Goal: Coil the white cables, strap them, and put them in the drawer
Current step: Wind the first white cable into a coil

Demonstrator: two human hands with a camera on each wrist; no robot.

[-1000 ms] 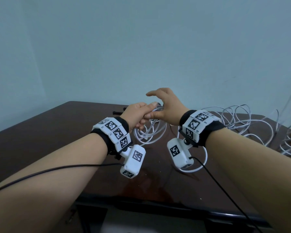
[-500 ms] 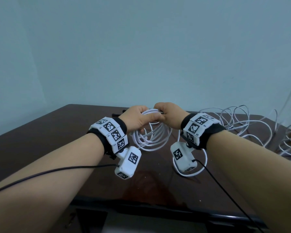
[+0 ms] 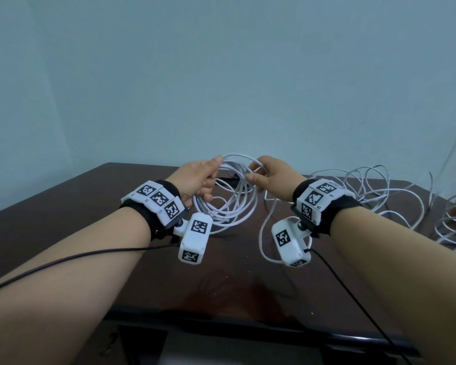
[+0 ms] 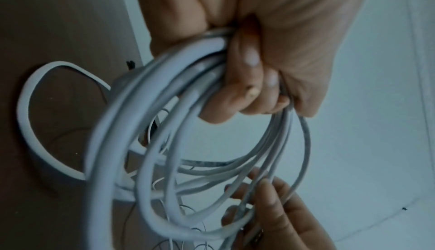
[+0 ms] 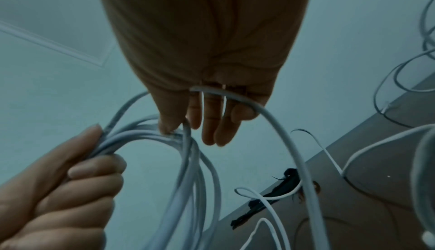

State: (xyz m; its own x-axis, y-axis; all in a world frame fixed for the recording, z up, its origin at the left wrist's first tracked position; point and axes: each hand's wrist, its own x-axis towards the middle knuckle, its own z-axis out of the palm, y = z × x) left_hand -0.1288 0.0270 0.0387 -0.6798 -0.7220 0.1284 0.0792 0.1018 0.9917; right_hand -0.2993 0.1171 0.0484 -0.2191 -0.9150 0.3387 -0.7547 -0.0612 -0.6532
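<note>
A white cable coil (image 3: pixel 231 204) of several loops hangs above the dark wooden table (image 3: pixel 63 222). My left hand (image 3: pixel 211 172) grips the coil's upper left side, fingers curled round the bundled strands (image 4: pixel 212 53). My right hand (image 3: pixel 256 173) holds the upper right side. Its thumb pinches the strands (image 5: pixel 175 133), and one loose strand (image 5: pixel 237 98) runs across its fingers. That cable's tail (image 3: pixel 263 233) drops to the table under the right wrist. In the left wrist view the right hand (image 4: pixel 270 209) shows at the bottom, on the loops (image 4: pixel 188 142).
More loose white cables (image 3: pixel 379 196) sprawl over the table's right side and edge. Black straps (image 5: pixel 270 198) lie on the table beyond the coil. Below the table's front edge is what looks like a drawer (image 3: pixel 221 349). A pale wall stands behind.
The hands have lifted and drawn apart, spreading the coil's top between them. A second ago the right hand lay over the left with a finger stretched out.
</note>
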